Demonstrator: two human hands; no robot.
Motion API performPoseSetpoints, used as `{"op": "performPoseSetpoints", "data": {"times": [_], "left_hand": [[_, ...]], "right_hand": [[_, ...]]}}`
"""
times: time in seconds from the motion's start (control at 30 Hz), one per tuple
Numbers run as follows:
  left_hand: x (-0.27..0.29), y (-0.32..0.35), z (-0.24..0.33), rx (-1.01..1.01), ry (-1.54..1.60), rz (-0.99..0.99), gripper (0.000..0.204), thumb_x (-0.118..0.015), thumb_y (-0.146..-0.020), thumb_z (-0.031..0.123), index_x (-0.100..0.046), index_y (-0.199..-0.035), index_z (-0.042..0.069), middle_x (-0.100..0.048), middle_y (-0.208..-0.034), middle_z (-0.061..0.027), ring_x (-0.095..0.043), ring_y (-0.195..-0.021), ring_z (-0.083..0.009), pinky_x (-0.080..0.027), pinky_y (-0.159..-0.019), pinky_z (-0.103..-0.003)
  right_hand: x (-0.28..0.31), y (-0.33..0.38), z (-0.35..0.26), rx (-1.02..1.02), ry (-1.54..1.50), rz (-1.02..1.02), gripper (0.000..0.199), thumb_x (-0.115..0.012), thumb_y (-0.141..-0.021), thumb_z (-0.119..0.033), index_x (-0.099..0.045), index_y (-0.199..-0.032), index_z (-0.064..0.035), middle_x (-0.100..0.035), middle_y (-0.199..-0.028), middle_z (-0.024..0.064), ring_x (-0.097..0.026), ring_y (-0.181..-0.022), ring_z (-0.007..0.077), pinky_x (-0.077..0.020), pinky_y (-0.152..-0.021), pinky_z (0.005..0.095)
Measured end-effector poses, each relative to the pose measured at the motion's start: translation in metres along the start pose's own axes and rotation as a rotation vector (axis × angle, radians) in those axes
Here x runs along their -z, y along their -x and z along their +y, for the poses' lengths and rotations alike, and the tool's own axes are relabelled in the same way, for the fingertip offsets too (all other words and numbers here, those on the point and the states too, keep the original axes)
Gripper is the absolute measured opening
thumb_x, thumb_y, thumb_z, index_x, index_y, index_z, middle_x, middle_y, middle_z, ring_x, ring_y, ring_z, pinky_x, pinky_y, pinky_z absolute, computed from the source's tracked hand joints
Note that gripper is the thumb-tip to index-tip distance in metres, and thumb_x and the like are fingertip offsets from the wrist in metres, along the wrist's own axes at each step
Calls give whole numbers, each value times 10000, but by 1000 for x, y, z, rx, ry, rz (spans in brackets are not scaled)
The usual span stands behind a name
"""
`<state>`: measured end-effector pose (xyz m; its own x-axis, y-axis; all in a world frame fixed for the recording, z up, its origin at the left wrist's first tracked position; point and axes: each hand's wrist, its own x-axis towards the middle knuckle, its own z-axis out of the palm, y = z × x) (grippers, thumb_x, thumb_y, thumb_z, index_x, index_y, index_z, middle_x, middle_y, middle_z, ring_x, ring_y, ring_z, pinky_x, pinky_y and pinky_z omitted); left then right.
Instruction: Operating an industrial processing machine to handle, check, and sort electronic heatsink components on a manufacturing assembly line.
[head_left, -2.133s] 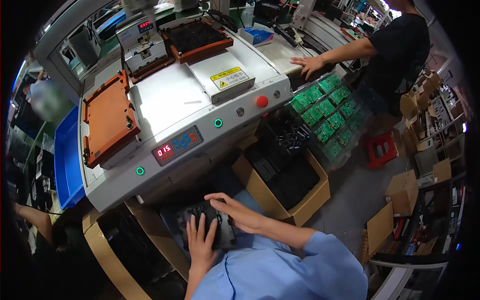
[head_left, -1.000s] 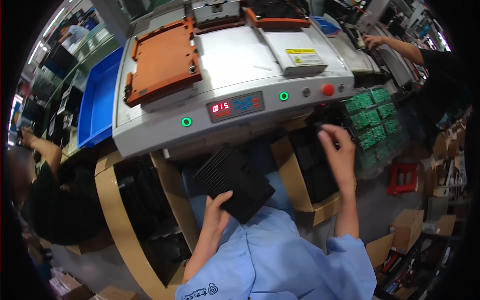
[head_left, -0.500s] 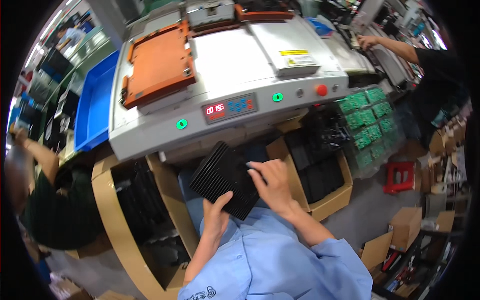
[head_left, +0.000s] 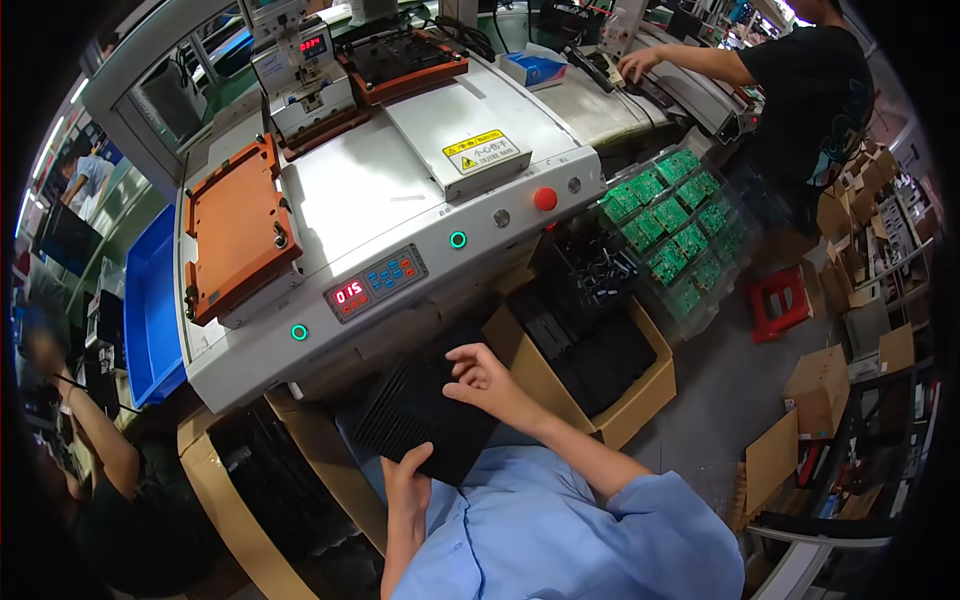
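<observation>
A black ribbed casing (head_left: 432,415), flat and roughly rectangular, is tilted in front of my body. My left hand (head_left: 408,482) grips its lower edge, with the thumb lying over the near face. Over the casing's right side hovers my right hand (head_left: 492,390), its fingers bent and the thumb apart from them. Nothing shows between those fingers, and whether the fingertips touch the casing is hard to tell. Just beyond the casing is the front of a white machine (head_left: 400,225) with a lit control panel (head_left: 375,283).
Cardboard boxes of black parts stand at my left (head_left: 225,490) and right (head_left: 650,385). An orange fixture (head_left: 235,230) tops the machine, beside a blue tray (head_left: 150,310). Green circuit boards (head_left: 670,220) and a red stool (head_left: 780,303) are at right. Other people work on both sides.
The whole view has swung, so the machine now sits further left and tilted. My right hand's fingers have curled more over the casing; my left hand keeps its grip.
</observation>
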<state>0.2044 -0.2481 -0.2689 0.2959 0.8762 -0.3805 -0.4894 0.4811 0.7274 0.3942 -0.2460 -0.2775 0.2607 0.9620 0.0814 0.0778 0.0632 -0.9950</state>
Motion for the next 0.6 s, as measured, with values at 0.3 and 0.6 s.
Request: {"op": "performPoseSetpoints", "data": {"times": [0.3, 0.6], "left_hand": [[10, -3, -10, 156, 128, 44, 521, -599, -795, -13, -446, -1292, -12, -561, -1202, -141, -562, -1124, -279, -465, -985, -394], [35, -12, -33, 175, 184, 110, 425, -599, -876, 83, -466, -1271, 5, -590, -1152, -142, -614, -1031, -261, -517, -908, -356]], "right_hand": [[-2, 20, 35, -235, -134, -56, 263, -686, -882, -207, -600, -1042, -17, -535, -931, -7, -515, -835, 51, -436, -736, 196], [98, 49, 27, -448, -103, -376, 387, -662, -895, -230, -595, -1238, -64, -644, -1124, 70, -599, -1035, 120, -469, -879, 258]]}}
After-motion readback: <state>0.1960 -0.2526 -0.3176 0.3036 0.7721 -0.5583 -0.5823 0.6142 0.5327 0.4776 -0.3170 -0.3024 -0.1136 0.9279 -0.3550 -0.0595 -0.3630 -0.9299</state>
